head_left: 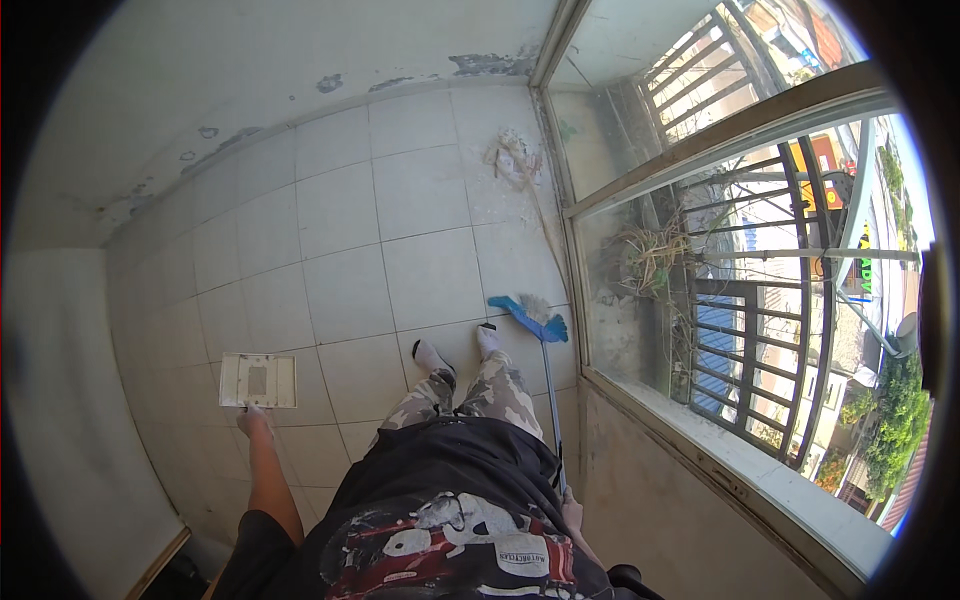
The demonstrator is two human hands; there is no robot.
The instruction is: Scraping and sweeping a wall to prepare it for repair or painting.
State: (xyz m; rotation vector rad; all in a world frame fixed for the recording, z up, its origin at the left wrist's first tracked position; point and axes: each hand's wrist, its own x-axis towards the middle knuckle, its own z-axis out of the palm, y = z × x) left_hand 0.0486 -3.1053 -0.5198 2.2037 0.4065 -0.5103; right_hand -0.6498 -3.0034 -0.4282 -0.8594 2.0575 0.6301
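Out to my left side, my left hand (256, 421) is closed on the near edge of a shallow, cream-coloured rectangular plastic panel (233, 380) with a raised rim. A greyish patch shows in the panel's middle. My right hand (572, 512), low at my right hip, is wrapped round the upper handle of a broom. Shirt and arm partly hide that grip. The blue broom (548, 326) reaches forward, its head and pale bristles on the tiles just ahead of my right foot, near the window wall.
A pale heap of debris (513, 163) lies in the far right corner, a thin stick (547, 235) running from it along the wall. Peeling paint marks the far wall (330, 84). Sliding glass windows (640, 190) line the right, with metal railings (745, 300) outside. Square tiles (345, 290) cover the floor.
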